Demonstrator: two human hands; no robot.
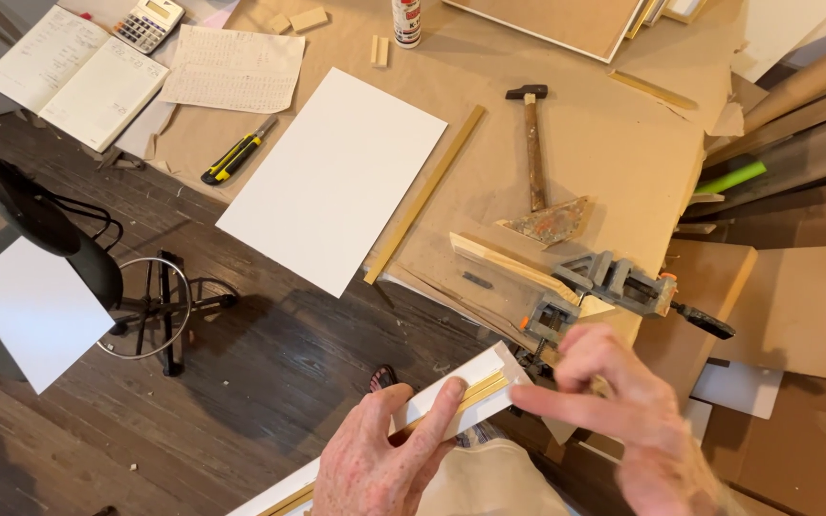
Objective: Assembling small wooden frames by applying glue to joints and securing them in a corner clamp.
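My left hand [389, 454] grips a long white moulding strip with a gold inner edge [475, 387], its mitred end pointing up and right. My right hand [623, 406] hovers at that end with its index finger stretched out to the tip of the strip and nothing held. Just beyond the fingers a grey corner clamp [614, 282] sits at the table corner, holding a pale wooden moulding piece [509, 263]. The strip runs down out of view at the bottom left.
The workbench is covered in brown paper [585, 143]. On it lie a white board [336, 177], a thin gold strip [427, 191], a hammer [532, 143], a yellow utility knife [236, 153], a glue bottle [406, 21], papers and a calculator [148, 23]. A black stool [69, 239] stands on the dark floor.
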